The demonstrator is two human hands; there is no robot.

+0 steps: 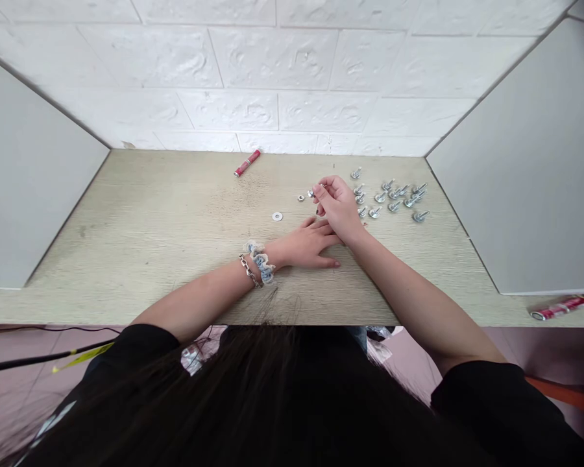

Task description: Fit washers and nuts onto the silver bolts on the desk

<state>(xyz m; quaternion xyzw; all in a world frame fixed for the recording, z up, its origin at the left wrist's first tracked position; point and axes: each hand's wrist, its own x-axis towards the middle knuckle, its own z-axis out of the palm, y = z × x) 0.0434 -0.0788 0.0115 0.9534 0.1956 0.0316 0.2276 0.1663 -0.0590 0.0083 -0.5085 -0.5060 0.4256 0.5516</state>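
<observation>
My left hand (307, 246) lies flat on the wooden desk (165, 233), fingers stretched out and together, holding nothing; its wrist carries a chain bracelet and a blue scrunchie. My right hand (335, 206) sits just above it, fingers curled, pinching a small metal part (312, 192) at the fingertips. A loose nut (300, 198) and a flat washer (277, 216) lie on the desk to the left of that hand. Several silver bolts (394, 194) are spread out on the right of it.
A red tube (247, 163) lies near the back wall. Grey side panels (525, 168) close the desk in on both sides. Another red tube (557, 309) rests at the desk's front right edge.
</observation>
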